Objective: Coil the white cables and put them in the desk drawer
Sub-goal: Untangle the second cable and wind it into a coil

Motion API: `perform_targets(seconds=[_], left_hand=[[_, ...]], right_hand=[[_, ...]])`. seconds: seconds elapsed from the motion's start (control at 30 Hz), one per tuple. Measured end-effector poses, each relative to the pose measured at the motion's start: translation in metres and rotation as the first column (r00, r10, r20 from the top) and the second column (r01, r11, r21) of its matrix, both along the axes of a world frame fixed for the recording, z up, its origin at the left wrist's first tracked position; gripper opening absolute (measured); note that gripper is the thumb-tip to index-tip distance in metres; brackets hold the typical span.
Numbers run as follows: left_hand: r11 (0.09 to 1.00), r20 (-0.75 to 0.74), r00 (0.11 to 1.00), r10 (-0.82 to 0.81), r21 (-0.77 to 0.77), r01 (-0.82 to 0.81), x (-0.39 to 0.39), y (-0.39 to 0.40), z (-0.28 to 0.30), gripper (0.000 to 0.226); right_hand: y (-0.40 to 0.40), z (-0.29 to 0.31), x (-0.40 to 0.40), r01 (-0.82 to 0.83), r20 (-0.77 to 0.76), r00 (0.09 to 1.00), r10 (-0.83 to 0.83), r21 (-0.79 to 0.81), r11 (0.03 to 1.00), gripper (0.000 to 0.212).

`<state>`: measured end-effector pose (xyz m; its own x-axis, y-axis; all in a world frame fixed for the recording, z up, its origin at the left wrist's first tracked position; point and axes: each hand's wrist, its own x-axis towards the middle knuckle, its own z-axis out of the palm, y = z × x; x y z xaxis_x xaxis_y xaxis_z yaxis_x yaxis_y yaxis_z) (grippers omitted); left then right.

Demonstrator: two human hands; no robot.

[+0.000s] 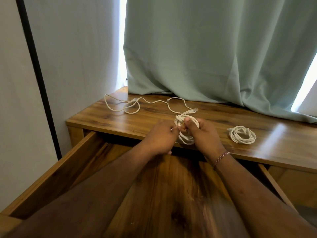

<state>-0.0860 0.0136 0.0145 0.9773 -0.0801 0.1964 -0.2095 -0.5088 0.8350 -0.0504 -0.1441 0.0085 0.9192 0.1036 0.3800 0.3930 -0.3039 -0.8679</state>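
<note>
Item: half-wound ethernet cable coil [186, 133], over the worktop [223, 117] edge. My right hand [205, 134] grips the loops; left hand [161, 136] pinches a strand. Light, springy, I judge; hold across all loops. Finished coil [242, 134] right; loose cable [130, 105] behind; drawer [56, 167] open.

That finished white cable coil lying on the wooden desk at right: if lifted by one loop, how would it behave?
The finished white cable coil would probably sag and loosen: no tie is visible around its loops. It looks light and thin, so one hand should manage. On the glossy wooden desk it would likely slide, not roll, since it lies flat.
</note>
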Motion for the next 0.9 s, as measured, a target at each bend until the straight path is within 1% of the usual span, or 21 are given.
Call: perform_targets(seconds=[0.07,0.1,0.13,0.23,0.37,0.43,0.47,0.5,0.57,0.6,0.63,0.73,0.8,0.9], left_hand=[[0.996,-0.036,0.996,-0.084,0.023,0.085,-0.003,-0.001,0.003,0.033],[0.993,-0.022,0.993,-0.117,0.028,0.117,-0.004,0.001,0.004,0.036],[0.989,-0.011,0.990,-0.141,0.043,0.142,-0.004,0.003,0.005,0.038],[0.968,-0.035,0.976,-0.214,0.126,0.217,-0.005,0.009,0.006,0.041],[0.952,-0.064,0.962,-0.264,0.141,0.270,-0.004,0.011,0.009,0.038],[0.949,-0.067,0.958,-0.278,0.138,0.284,-0.003,0.015,0.010,0.039],[0.946,-0.058,0.958,-0.280,0.151,0.286,-0.002,0.018,0.010,0.039],[0.943,-0.017,0.962,-0.271,0.198,0.269,0.000,0.023,0.008,0.038],[0.926,0.167,0.957,-0.237,0.339,0.170,0.009,0.032,0.004,0.032],[0.921,0.259,0.941,-0.217,0.373,0.110,0.014,0.034,0.001,0.028],[0.924,0.318,0.927,-0.198,0.376,0.069,0.017,0.035,-0.002,0.024],[0.916,0.391,0.904,-0.174,0.400,0.004,0.018,0.031,-0.006,0.022],[0.903,0.423,0.893,-0.157,0.426,-0.044,0.015,0.026,-0.006,0.024],[0.918,0.487,0.866,-0.113,0.385,-0.097,0.011,0.020,-0.005,0.024]], right_hand=[[-0.010,0.002,0.004,0.140,0.164,0.979,-0.124,-0.089,0.986,0.034],[-0.017,0.003,0.007,0.198,0.219,0.961,-0.167,-0.130,0.971,0.034],[-0.026,0.002,0.011,0.237,0.239,0.951,-0.197,-0.155,0.959,0.034],[-0.052,-0.008,0.022,0.257,0.224,0.950,-0.218,-0.163,0.953,0.036],[-0.063,-0.013,0.034,0.258,0.242,0.945,-0.218,-0.145,0.955,0.043],[-0.061,-0.015,0.037,0.251,0.212,0.951,-0.223,-0.116,0.961,0.043],[-0.059,-0.016,0.038,0.240,0.193,0.957,-0.218,-0.102,0.965,0.044],[-0.057,-0.015,0.037,0.216,0.164,0.966,-0.201,-0.083,0.973,0.046],[-0.052,-0.010,0.033,0.131,0.088,0.987,-0.133,0.024,0.991,0.048],[-0.048,-0.006,0.029,0.086,0.052,0.994,-0.092,0.102,0.991,0.048],[-0.043,-0.002,0.024,0.052,0.012,0.998,-0.055,0.184,0.982,0.046],[-0.025,0.005,0.010,0.002,-0.110,0.993,0.048,0.414,0.910,0.040],[-0.017,0.004,0.003,0.005,-0.194,0.975,0.107,0.500,0.866,0.040],[-0.008,0.003,-0.004,0.061,-0.296,0.945,0.138,0.575,0.816,0.037]])
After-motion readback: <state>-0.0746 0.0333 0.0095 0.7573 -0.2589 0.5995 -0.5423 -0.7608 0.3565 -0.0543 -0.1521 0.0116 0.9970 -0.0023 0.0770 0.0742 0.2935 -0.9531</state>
